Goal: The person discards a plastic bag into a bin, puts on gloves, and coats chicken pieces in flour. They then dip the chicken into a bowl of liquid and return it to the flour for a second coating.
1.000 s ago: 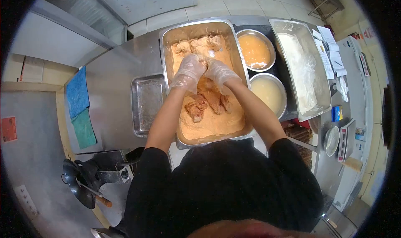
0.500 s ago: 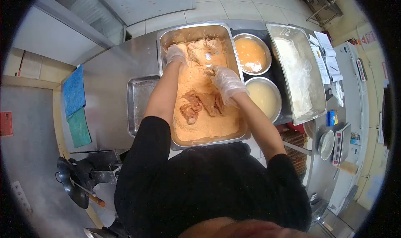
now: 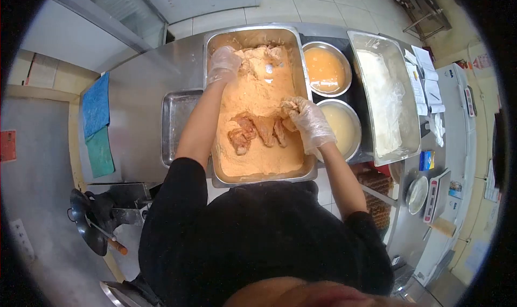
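Observation:
A deep steel tray (image 3: pixel 214 176) holds orange seasoned flour (image 3: pixel 258 167). Several uncoated, reddish chicken pieces (image 3: pixel 242 134) lie on the flour near its middle. Flour-covered chicken pieces (image 3: pixel 273 54) sit at the tray's far end. My left hand (image 3: pixel 225 64), in a clear plastic glove, is at the far left corner beside those coated pieces; its fingertips are hidden. My right hand (image 3: pixel 309 123), gloved too, is at the tray's right wall with its fingers closed round a floury chicken piece (image 3: pixel 291 105).
Right of the tray stand a bowl of orange liquid (image 3: pixel 326 67) and a bowl of pale liquid (image 3: pixel 340 126). Beyond them is a long pan of white flour (image 3: pixel 382 102). A shallow metal tray (image 3: pixel 168 126) lies to the left, with blue and green cloths (image 3: pixel 97 110) farther left.
My right hand has moved toward me and slightly right, to the tray's right wall, with the floury piece. My left hand has shifted slightly farther away, toward the far left corner.

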`<state>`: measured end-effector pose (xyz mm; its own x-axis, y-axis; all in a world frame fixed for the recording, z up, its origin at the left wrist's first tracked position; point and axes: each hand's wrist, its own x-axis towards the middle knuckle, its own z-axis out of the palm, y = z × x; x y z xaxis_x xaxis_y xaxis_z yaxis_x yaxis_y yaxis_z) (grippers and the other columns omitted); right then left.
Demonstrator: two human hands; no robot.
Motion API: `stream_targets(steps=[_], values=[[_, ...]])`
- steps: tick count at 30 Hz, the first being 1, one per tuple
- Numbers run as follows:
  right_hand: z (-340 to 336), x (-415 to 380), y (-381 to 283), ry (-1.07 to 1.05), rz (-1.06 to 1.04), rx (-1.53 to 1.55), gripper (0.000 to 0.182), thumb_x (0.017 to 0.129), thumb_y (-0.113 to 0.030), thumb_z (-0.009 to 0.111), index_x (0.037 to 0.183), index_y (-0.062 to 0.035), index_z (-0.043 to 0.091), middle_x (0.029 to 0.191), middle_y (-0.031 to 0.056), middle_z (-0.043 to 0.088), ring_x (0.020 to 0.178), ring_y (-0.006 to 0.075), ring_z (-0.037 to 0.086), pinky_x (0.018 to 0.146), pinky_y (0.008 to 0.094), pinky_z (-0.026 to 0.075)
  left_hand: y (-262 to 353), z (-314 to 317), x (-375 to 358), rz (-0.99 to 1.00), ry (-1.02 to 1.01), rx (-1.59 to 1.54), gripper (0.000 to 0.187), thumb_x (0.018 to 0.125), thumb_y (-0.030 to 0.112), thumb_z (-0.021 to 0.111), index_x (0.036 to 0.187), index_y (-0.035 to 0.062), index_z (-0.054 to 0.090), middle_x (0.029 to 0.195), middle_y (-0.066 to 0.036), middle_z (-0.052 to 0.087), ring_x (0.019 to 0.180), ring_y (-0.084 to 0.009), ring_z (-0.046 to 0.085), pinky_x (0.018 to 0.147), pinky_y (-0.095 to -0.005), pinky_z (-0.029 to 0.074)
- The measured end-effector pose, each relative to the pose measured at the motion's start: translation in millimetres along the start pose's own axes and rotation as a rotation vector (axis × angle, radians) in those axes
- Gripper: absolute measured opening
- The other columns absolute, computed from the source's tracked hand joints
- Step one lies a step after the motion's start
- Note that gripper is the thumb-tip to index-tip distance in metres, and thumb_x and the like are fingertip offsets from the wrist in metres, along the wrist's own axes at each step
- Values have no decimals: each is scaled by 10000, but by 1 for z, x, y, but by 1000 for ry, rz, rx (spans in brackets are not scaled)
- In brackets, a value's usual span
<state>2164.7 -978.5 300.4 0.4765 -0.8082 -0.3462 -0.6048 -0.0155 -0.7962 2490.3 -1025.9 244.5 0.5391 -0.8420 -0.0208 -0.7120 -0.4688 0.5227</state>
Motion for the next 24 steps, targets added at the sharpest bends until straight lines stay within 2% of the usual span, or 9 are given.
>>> stream_targets(steps=[3, 5, 9, 11, 12, 14, 18, 21, 24], values=[[2, 6, 12, 9, -33, 30, 293, 986, -219, 692, 1219, -49, 741, 1057, 180, 779, 972, 273, 756, 869, 365, 575, -16, -3, 3, 61, 9, 30, 326, 844, 241, 712, 1076, 24, 785, 1073, -277, 743, 1098, -423, 711, 951, -478, 564], [4, 6, 14, 4, -32, 16, 301, 978, -227, 701, 1227, -63, 742, 1092, 190, 771, 988, 306, 751, 886, 381, 575, -74, 38, 39, 222, -210, 347, 336, 870, 265, 677, 1142, 101, 784, 1173, -219, 748, 1111, -399, 714, 957, -436, 572], [11, 13, 31, 12, -94, -63, 317, 980, -259, 706, 1236, -77, 746, 1107, 208, 760, 1022, 359, 735, 910, 419, 568, -36, 33, 0, 150, -353, 598, 303, 891, 187, 652, 1163, 142, 780, 1176, -194, 745, 1131, -378, 710, 950, -441, 577], [6, 5, 18, 14, -104, -95, 308, 982, -262, 703, 1228, -84, 752, 1104, 206, 759, 1020, 363, 733, 908, 419, 567, -26, 37, -20, 363, -336, 389, 230, 840, 166, 725, 1044, 90, 799, 1179, -185, 757, 1099, -367, 726, 939, -481, 573], [5, 2, 15, 17, -120, -133, 298, 984, -265, 701, 1219, -91, 758, 1100, 204, 759, 1018, 366, 731, 907, 419, 567, -20, 41, -28, 368, -338, 390, 230, 840, 166, 725, 1044, 90, 799, 1179, -185, 757, 1099, -367, 726, 939, -481, 573], [6, 2, 15, 6, -125, -143, 287, 985, -270, 699, 1205, -96, 762, 1098, 200, 759, 1015, 368, 729, 905, 423, 567, -15, 57, -41, 748, -312, 538, 197, 849, 159, 715, 1023, 137, 807, 1166, -172, 748, 1150, -352, 701, 958, -450, 563], [6, 4, 19, 9, -167, -182, 270, 994, -292, 687, 1175, -109, 770, 1084, 189, 760, 1006, 371, 727, 900, 432, 566, -7, 67, -45, 766, -358, 638, 208, 859, 183, 708, 1042, 151, 802, 1152, -153, 738, 1175, -359, 680, 966, -446, 551], [-1, -4, 6, -10, -125, -170, 277, 1004, -307, 670, 1166, -105, 768, 1077, 192, 756, 1000, 372, 725, 899, 442, 565, -6, 50, -36, 892, -328, 686, 221, 872, 181, 696, 1068, 140, 791, 1146, -147, 743, 1162, -353, 686, 948, -457, 554], [2, 0, 13, -12, -135, -138, 287, 1007, -320, 666, 1164, -102, 767, 1075, 194, 755, 999, 378, 724, 899, 446, 564, -4, 40, -25, 799, -388, 534, 223, 887, 166, 675, 1079, 128, 781, 1128, -154, 745, 1125, -345, 698, 955, -468, 547]])
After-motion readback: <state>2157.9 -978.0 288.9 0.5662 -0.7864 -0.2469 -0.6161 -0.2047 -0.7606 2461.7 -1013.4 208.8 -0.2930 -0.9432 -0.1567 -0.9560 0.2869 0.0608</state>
